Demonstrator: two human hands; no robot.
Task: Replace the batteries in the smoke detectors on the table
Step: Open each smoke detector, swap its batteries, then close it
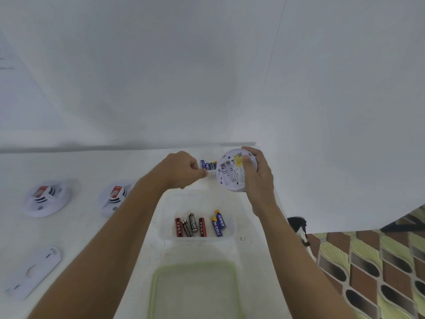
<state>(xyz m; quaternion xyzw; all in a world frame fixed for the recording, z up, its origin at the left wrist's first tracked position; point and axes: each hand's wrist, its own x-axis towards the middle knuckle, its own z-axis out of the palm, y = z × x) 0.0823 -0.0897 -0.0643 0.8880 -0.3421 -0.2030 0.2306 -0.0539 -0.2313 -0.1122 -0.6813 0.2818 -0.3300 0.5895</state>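
Smoke detector of round white plastic point(232, 174) is gripped by the right hand point(259, 180), fingers curled round its rim and open back towards the camera, above the white worktop's point(80, 162) far edge. The left hand point(181, 169), just beside the detector's left rim, pinches a small white piece I cannot identify. Blue cylindrical batteries point(208, 165) stand side by side just behind, nearer the left hand. A clear plastic tub point(228, 200) of red and blue batteries sits below. A plain white wall point(207, 65) rises behind.
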